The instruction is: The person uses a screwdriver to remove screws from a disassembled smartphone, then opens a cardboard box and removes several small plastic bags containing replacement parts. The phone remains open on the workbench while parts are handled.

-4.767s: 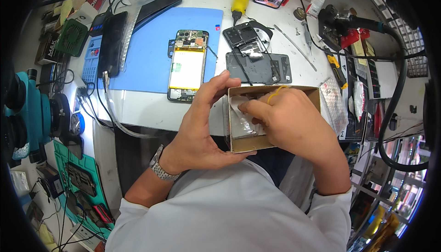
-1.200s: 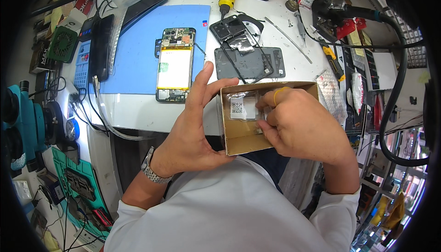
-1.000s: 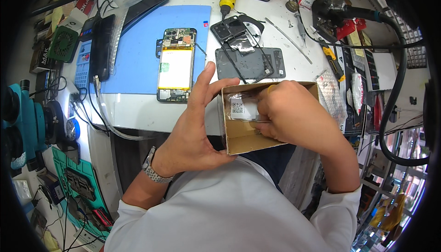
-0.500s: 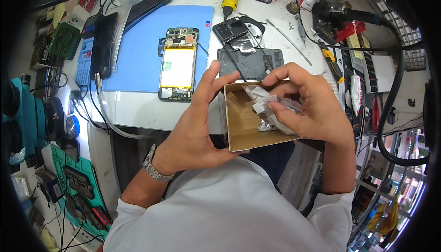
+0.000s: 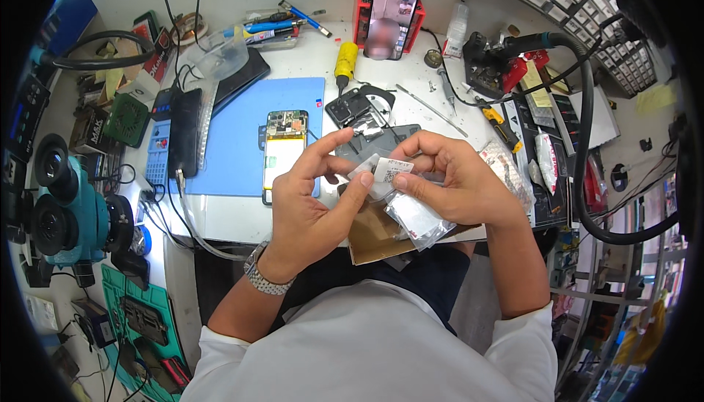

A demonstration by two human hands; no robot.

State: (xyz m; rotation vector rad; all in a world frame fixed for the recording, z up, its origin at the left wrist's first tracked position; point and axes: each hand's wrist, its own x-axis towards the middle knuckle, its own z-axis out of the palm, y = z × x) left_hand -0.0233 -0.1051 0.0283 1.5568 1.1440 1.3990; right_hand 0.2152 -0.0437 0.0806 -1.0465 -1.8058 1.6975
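Note:
Above a small brown cardboard box (image 5: 367, 235), both hands are on small clear plastic bags. My left hand (image 5: 317, 200), with a metal watch at its wrist, pinches the edge of a bag with a white label (image 5: 393, 170) between thumb and fingers. The thumb and fingers of my right hand (image 5: 466, 182) close on the label's other side and on a silvery plastic bag (image 5: 418, 218) hanging below. What the bags contain is hard to make out. Beyond my left hand lies an opened phone (image 5: 286, 154), its circuit board and battery exposed, partly covered by the fingers.
The phone lies on a blue mat (image 5: 235, 134). Behind my hands are a camera module and grey back cover (image 5: 381, 141), with a yellow-handled tool (image 5: 345, 64) beyond. A propped-up phone (image 5: 390, 24) stands at the back. A teal microscope (image 5: 81, 211) is at left, a black hose (image 5: 587, 145) at right.
The bags have come up out of the box, which now sits lower beneath them. My left hand has moved from the box's side to the labelled bag. The view has tilted up.

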